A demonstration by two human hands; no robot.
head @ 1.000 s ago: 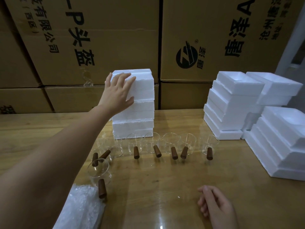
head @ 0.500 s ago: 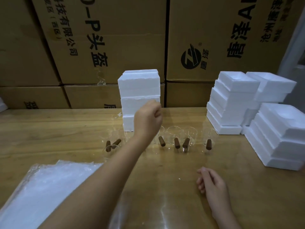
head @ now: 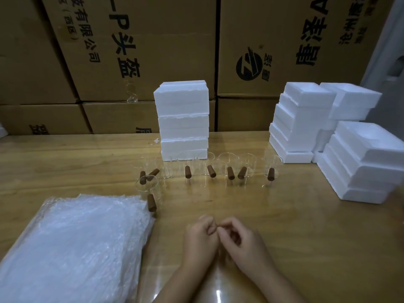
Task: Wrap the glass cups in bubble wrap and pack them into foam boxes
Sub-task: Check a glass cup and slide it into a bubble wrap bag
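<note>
My left hand (head: pixel 200 241) & right hand (head: pixel 242 243) are low on the table (head: pixel 306 226), fingers curled in, tips touching, nothing in them afaict. Row of glass cups (head: pixel 227 165) just beyond, foam boxes (head: pixel 183 119) behind, bubble wrap (head: pixel 76 241) on my left.

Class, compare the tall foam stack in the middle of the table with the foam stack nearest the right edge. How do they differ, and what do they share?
The middle stack is closed blocks, no hollow showing; the right-edge stack is open shells, the top one showing a hollow. The middle stack rises straight; the right-edge stack steps sideways. Both are white foam on the wooden table.
</note>
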